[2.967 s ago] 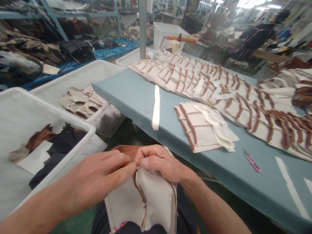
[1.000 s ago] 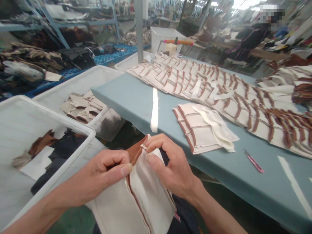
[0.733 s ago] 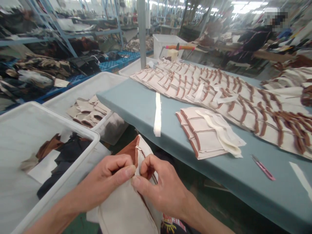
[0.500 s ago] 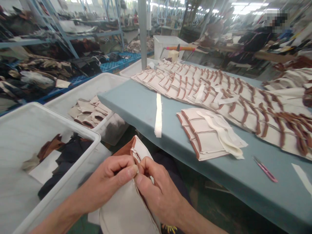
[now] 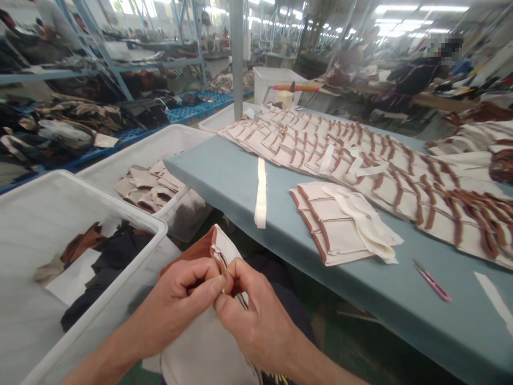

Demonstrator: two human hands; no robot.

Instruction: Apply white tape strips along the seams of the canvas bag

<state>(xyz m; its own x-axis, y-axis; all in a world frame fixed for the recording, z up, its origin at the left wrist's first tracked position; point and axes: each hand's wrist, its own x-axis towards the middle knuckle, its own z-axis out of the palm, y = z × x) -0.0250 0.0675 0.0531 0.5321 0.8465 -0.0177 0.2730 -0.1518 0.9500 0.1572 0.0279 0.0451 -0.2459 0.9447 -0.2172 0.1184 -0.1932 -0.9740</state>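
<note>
A cream fabric piece with brown trim (image 5: 208, 350) rests on my lap below the table edge. My left hand (image 5: 176, 305) pinches its top edge with thumb and fingers closed. My right hand (image 5: 250, 321) pinches the same edge right beside it, fingertips touching the left thumb. A brown flap and a folded cream corner (image 5: 218, 247) stick up just above both hands.
A blue-green table (image 5: 240, 182) carries a white strip (image 5: 261, 193), a small stack of cream pieces (image 5: 336, 224), long overlapping rows of them (image 5: 360, 155) and a pink cutter (image 5: 430, 280). White bins (image 5: 36, 214) with scraps stand left. A person works at the far right.
Both hands have slid down the fabric's edge toward me and closed together into a pinch. The view has tilted up slightly.
</note>
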